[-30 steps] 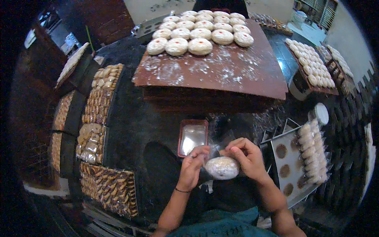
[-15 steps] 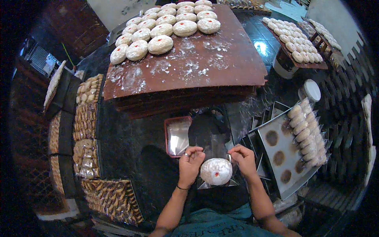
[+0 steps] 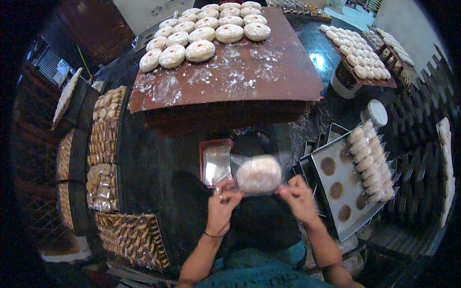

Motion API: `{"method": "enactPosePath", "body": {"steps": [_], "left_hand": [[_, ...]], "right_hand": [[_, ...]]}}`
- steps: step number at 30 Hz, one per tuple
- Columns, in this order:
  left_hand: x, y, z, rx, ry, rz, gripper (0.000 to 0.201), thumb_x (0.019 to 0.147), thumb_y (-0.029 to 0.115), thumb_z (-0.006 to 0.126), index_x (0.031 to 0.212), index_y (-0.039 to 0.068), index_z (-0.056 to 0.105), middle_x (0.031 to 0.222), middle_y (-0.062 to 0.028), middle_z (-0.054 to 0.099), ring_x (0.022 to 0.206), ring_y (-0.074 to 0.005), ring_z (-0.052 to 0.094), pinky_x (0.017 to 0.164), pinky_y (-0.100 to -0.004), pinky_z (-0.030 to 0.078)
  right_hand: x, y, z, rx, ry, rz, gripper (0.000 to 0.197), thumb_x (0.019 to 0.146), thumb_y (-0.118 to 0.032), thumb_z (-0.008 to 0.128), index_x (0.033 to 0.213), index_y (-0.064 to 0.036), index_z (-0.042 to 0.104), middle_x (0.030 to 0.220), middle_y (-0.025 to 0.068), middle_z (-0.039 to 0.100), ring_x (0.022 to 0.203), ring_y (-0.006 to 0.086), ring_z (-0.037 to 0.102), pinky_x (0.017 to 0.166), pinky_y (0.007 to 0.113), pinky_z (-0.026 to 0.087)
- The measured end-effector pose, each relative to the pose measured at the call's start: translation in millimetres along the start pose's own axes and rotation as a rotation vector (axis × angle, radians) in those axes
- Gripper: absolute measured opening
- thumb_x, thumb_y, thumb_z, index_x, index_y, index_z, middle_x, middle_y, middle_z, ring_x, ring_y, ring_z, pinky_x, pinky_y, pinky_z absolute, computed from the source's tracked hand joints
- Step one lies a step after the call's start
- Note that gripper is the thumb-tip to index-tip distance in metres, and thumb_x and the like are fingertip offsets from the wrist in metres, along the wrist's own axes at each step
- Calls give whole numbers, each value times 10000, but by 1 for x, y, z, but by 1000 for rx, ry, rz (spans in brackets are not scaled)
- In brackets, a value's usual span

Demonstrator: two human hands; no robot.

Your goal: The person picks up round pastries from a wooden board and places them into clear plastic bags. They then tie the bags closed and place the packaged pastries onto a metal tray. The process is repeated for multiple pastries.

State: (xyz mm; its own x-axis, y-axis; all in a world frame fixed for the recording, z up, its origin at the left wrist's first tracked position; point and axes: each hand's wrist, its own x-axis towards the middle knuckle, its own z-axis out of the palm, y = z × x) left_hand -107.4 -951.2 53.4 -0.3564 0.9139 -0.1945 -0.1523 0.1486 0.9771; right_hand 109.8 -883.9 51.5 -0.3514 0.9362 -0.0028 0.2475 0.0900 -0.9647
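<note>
Between my hands hangs a round, white-floured bun in a clear plastic bag, blurred by motion. My left hand, with a ring on a finger, pinches one lower corner of the bag. The other lower corner is pinched between the fingers of my right hand. A red-rimmed tray of flat clear bags lies just beyond my left hand. To the right of my right hand rests a metal baking tray with dark round stains and a stack of bagged buns.
Ahead stands a stack of brown boards, with rows of floured, red-dotted buns on top. Trays of bagged pastries line the left side. At the right back are more buns on a board and a white-lidded tub.
The bun in its bag has swung up and away from me, and its red dot no longer shows. Both hands have spread apart slightly, still gripping the bag.
</note>
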Motion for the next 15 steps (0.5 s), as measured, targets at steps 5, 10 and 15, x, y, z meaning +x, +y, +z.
{"method": "enactPosePath", "body": {"steps": [5,10,15], "left_hand": [[-8,-5,30,45,310,-1,185,824,47,629,691,33,502,748,14,492,782,-66,457,686,-239,400],[-18,-65,15,-329,343,-220,176,871,113,589,728,82,493,757,31,477,747,-44,423,660,-222,371],[-4,-45,18,-453,143,-334,105,910,183,530,898,80,512,873,-2,536,805,-89,507,729,-245,409]], "right_hand": [[-12,0,29,-396,344,-164,159,763,-147,641,660,-30,610,828,82,474,856,248,412,761,355,346],[-28,34,54,-323,317,-94,193,799,-110,571,640,-1,552,840,108,467,850,244,430,773,333,348],[-12,35,30,116,220,173,183,826,-201,588,916,-41,594,1061,116,479,992,233,463,847,331,384]]}}
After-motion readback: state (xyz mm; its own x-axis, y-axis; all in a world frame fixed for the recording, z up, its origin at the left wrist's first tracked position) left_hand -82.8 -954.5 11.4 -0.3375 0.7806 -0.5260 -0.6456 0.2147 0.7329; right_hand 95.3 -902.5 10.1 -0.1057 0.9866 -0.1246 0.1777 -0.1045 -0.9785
